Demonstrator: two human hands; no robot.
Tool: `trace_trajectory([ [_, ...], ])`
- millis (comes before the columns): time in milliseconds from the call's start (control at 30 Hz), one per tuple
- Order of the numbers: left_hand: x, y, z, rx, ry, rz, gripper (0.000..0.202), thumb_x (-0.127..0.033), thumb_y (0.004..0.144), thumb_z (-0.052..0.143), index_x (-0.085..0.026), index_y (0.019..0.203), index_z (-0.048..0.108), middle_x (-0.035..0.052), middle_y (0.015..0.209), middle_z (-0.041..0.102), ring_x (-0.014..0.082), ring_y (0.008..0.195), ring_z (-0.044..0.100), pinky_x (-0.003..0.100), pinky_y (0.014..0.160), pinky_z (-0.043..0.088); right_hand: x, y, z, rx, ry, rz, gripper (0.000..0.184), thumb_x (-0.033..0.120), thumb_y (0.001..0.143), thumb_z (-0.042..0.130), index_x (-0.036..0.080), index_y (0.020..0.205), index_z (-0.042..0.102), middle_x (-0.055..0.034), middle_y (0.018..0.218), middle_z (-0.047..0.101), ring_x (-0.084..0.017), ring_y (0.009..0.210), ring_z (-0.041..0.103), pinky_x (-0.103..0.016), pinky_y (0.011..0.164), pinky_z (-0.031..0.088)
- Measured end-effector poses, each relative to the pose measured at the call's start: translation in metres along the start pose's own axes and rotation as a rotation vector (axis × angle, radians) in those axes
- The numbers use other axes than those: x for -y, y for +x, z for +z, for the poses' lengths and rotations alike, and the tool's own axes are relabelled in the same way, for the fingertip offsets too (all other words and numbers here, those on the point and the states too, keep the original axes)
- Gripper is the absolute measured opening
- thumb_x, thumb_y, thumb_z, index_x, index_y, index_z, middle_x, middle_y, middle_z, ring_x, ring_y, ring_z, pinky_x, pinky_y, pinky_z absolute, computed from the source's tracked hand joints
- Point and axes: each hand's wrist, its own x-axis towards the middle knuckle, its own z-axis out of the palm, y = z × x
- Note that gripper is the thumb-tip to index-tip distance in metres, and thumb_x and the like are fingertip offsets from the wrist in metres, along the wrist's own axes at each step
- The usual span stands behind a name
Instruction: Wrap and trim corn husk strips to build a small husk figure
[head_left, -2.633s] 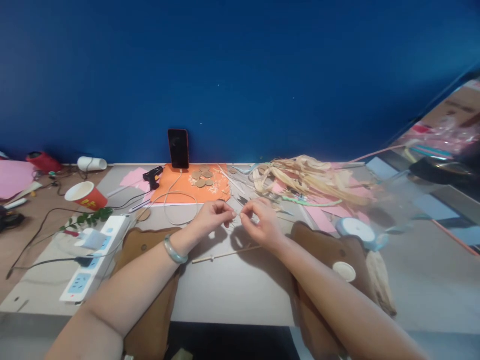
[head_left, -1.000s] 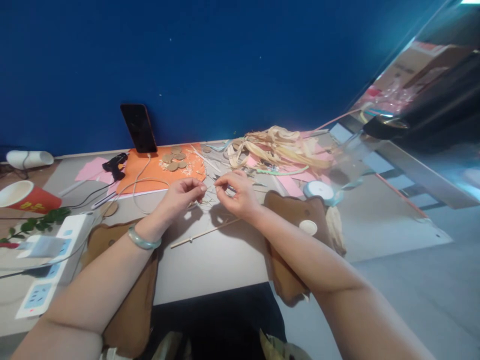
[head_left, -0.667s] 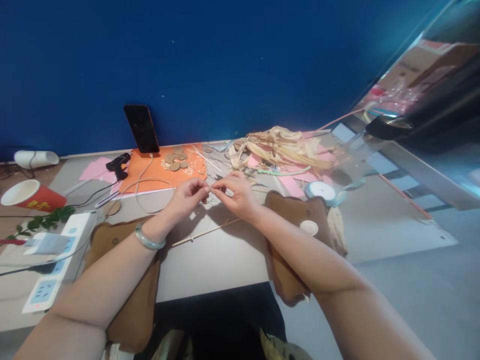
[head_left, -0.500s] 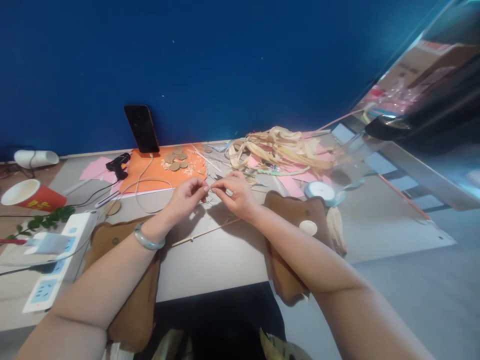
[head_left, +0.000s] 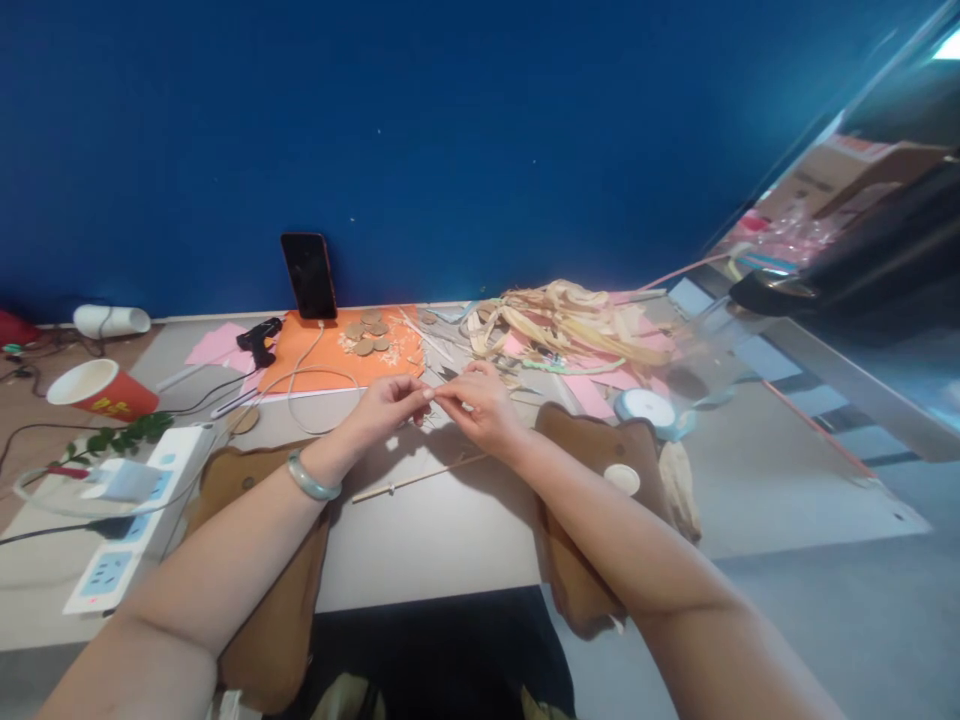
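Well, it's a soft, fibrous spread of stuff: pale, crinkled strips [head_left: 566, 318] heaped loosely at the back, small round wooden-looking discs [head_left: 365, 348] on an orange sheet [head_left: 330, 350], and two brown, wavy-edged pieces [head_left: 585, 440], possibly felt, under the forearms. A thin, straight stick [head_left: 416, 480] (with a small knob along it) lies slanting on the grey table [head_left: 442, 550], one end reaching in beneath the right hand [head_left: 484, 415], the other below the left hand [head_left: 394, 405]; neither hand grips it. Thumb and forefinger are pinched together on each hand, and the fingertips meet in front of the person; whatever may be between them is too small for me to make out. Both forearms angle inward, a smooth pale-green bangle [head_left: 309, 482] circling the left wrist.
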Motion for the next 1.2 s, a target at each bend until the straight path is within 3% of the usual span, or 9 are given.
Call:
trace_trajectory([
  [233, 0.001, 0.004, -0.002, -0.081, -0.094, -0.018, 0.037, -0.046, 0.066, 0.076, -0.013, 0.071, 0.059, -0.0015, 0.057, 0.059, 0.0068, 0.047, 0.050, 0.020, 0.048, 0.037, 0.002, 0.001, -0.002, -0.046, 0.037, 0.135, 0.018, 0.029, 0.088, 0.061, 0.019, 0.073, 0.064, 0.0010, 0.064, 0.067, -0.013, 0.056, 0.052, -0.034, 0.079, 0.037],
  [467, -0.001, 0.003, -0.002, -0.009, 0.033, -0.010, 0.038, -0.049, 0.072, 0.069, -0.011, 0.069, 0.062, -0.0010, 0.051, 0.056, 0.0075, 0.047, 0.049, 0.020, 0.048, 0.034, 0.001, 0.001, 0.000, 0.014, 0.001, 0.088, 0.017, 0.026, 0.089, 0.056, 0.018, 0.074, 0.061, 0.0001, 0.064, 0.065, -0.013, 0.057, 0.054, -0.035, 0.080, 0.036],
  [833, -0.005, 0.000, -0.003, -0.018, 0.087, -0.033, 0.026, -0.038, 0.074, 0.067, -0.013, 0.070, 0.059, -0.0023, 0.053, 0.054, 0.0059, 0.043, 0.045, 0.019, 0.044, 0.033, 0.001, 0.001, -0.003, 0.046, 0.007, 0.132, 0.012, 0.023, 0.088, 0.056, 0.019, 0.077, 0.061, -0.0012, 0.069, 0.067, -0.016, 0.063, 0.054, -0.035, 0.079, 0.036],
  [1000, 0.005, 0.002, -0.004, 0.017, 0.113, 0.004, 0.031, -0.044, 0.075, 0.066, -0.013, 0.076, 0.061, -0.0029, 0.057, 0.053, 0.0057, 0.043, 0.044, 0.019, 0.042, 0.031, -0.001, 0.002, -0.003, 0.070, -0.001, 0.083, 0.012, 0.024, 0.088, 0.056, 0.020, 0.078, 0.061, -0.0021, 0.071, 0.068, -0.017, 0.066, 0.056, -0.036, 0.079, 0.037],
  [1200, 0.011, 0.009, -0.007, 0.012, 0.132, -0.036, 0.025, -0.037, 0.075, 0.064, -0.012, 0.074, 0.064, -0.0025, 0.056, 0.055, 0.0043, 0.041, 0.040, 0.019, 0.042, 0.029, -0.001, 0.002, -0.006, 0.098, -0.020, 0.068, 0.012, 0.023, 0.089, 0.054, 0.020, 0.079, 0.060, -0.0014, 0.071, 0.067, -0.017, 0.065, 0.055, -0.037, 0.081, 0.036],
])
